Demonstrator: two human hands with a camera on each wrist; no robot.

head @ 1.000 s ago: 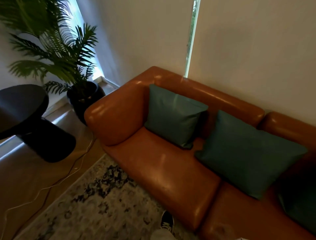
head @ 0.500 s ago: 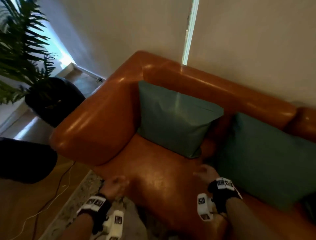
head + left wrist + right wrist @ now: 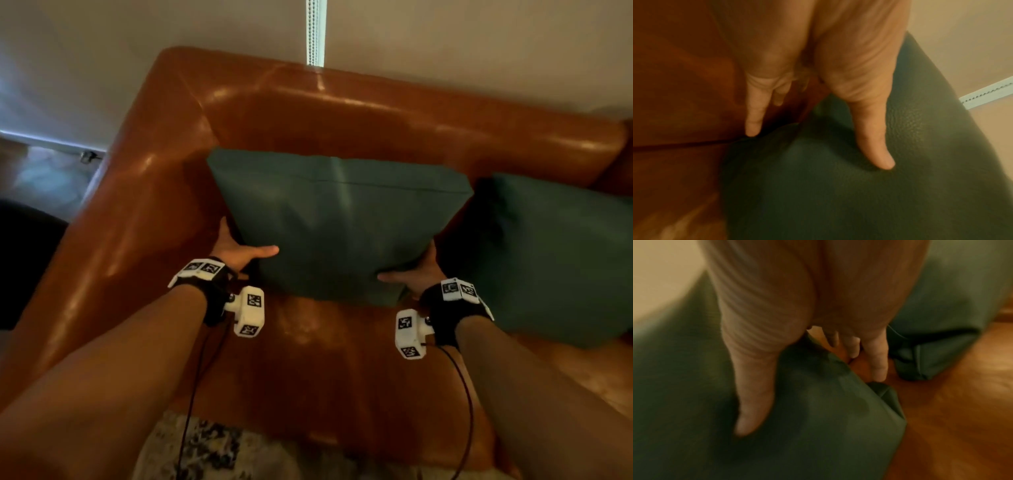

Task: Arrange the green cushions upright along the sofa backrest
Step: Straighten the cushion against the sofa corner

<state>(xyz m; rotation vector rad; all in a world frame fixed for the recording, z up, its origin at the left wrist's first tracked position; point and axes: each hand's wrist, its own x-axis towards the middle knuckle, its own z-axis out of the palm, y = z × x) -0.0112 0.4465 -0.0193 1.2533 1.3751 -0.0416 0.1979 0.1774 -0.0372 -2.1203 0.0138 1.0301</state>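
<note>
A green cushion (image 3: 335, 222) leans against the orange leather sofa backrest (image 3: 376, 120) in the left corner. My left hand (image 3: 239, 250) grips its lower left corner, thumb on the front, fingers behind. In the left wrist view the left hand (image 3: 820, 148) pinches the cushion (image 3: 838, 186) the same way. My right hand (image 3: 416, 270) grips the lower right corner. The right wrist view shows the right hand (image 3: 812, 402) with its thumb pressed into the cushion (image 3: 797, 426). A second green cushion (image 3: 555, 260) leans just to the right, also in the right wrist view (image 3: 941, 321).
The sofa armrest (image 3: 120, 240) rises close on the left of the held cushion. The bare seat (image 3: 325, 359) stretches in front of it. A patterned rug (image 3: 212, 452) lies below the sofa's front edge, and a dark object (image 3: 24, 260) stands at far left.
Both hands moved forward from the front of the seat and took hold of the left cushion's lower corners. The head view came closer to the sofa corner.
</note>
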